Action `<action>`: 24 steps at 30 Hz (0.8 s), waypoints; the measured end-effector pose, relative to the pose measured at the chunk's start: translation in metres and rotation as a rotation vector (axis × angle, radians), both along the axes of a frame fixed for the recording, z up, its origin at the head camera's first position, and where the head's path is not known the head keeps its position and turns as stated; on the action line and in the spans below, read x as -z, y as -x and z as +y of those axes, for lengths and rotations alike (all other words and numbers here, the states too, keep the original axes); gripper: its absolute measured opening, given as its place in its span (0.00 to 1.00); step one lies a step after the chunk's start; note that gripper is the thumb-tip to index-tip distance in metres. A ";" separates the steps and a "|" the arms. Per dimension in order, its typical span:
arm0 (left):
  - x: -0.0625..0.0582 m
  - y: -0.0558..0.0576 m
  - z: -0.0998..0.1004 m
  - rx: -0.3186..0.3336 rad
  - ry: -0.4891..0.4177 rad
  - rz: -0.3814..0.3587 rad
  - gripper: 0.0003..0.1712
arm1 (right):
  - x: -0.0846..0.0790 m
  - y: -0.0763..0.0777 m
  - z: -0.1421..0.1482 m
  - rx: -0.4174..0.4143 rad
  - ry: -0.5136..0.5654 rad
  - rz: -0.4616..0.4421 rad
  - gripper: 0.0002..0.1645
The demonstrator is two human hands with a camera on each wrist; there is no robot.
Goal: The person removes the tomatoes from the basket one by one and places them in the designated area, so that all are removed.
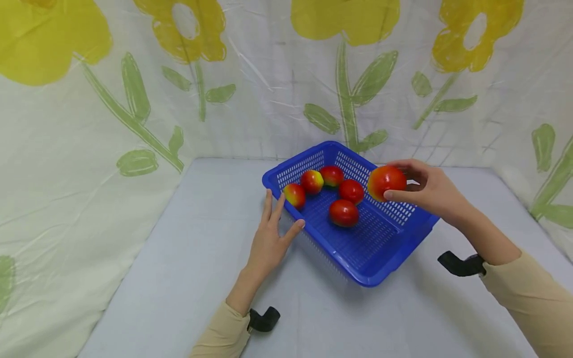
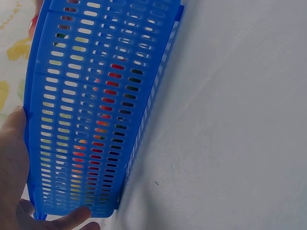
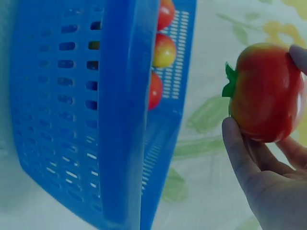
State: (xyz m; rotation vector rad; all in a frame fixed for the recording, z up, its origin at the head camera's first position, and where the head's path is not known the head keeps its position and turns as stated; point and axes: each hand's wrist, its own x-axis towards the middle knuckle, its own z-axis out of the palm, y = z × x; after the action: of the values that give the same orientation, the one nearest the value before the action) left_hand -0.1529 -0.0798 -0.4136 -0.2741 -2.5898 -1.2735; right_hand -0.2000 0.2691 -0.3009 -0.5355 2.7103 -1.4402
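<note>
My right hand (image 1: 431,191) holds a red tomato (image 1: 386,183) above the right part of a blue plastic basket (image 1: 373,278). Thumb and fingers grip the tomato's sides, and its green leafy top shows in the right wrist view. Inside the basket lie several red-and-yellow fruits, among them a red one (image 1: 343,214) near the middle and a yellow-tipped one (image 1: 312,182) towards the left. My left hand (image 1: 268,243) is at the basket's left side, fingers spread and fairly straight. Its thumb touches the rim in the left wrist view (image 2: 27,143).
The basket stands diagonally on a pale table (image 1: 188,258), near its back edge. Behind it hangs a white cloth (image 1: 268,114) printed with yellow flowers. A black wrist mount (image 1: 461,263) sticks out from the right sleeve, another (image 1: 264,319) from the left.
</note>
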 end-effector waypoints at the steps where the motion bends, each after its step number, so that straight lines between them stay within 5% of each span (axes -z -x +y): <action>1: 0.000 0.000 0.000 0.001 0.001 -0.001 0.48 | 0.000 -0.002 0.002 0.011 0.006 0.005 0.36; 24: -0.001 -0.001 0.000 0.002 -0.011 0.012 0.48 | 0.024 -0.044 0.060 0.315 0.104 0.101 0.41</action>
State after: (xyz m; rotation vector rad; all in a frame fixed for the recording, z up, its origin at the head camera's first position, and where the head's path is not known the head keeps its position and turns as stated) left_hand -0.1522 -0.0800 -0.4128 -0.2817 -2.5723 -1.2828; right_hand -0.1559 0.3289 -0.3245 -0.1925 2.9155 -1.6722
